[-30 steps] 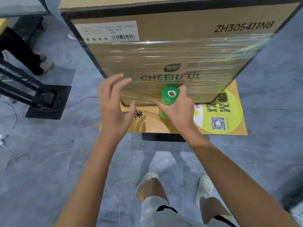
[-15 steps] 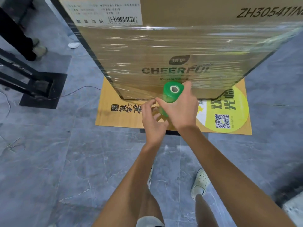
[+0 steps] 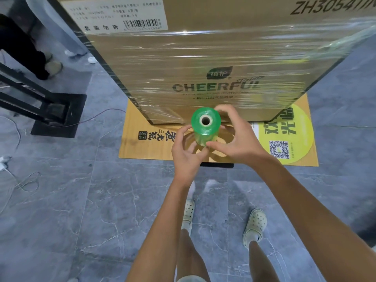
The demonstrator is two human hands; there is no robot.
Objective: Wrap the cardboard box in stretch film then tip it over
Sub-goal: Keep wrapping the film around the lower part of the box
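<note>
The roll (image 3: 206, 127) (core end up) is held just in front of the box (image 3: 223, 13), w/ the right hand (image 3: 238, 139) curled round its far side & thumb pressed low on it. The left hand (image 3: 186, 155) is curled round its lower left. The box is stood upright on a flat sheet (image 3: 142, 147), w/ film (image 3: 203, 53) wound round its mid & lower part.

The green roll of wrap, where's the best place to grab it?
Probably around its round side, near the middle, coming from the right. The green roll stands upright with its hollow core facing up, so curled fingers fit round it, as the right hand does. The left hand holds its lower part.
</note>
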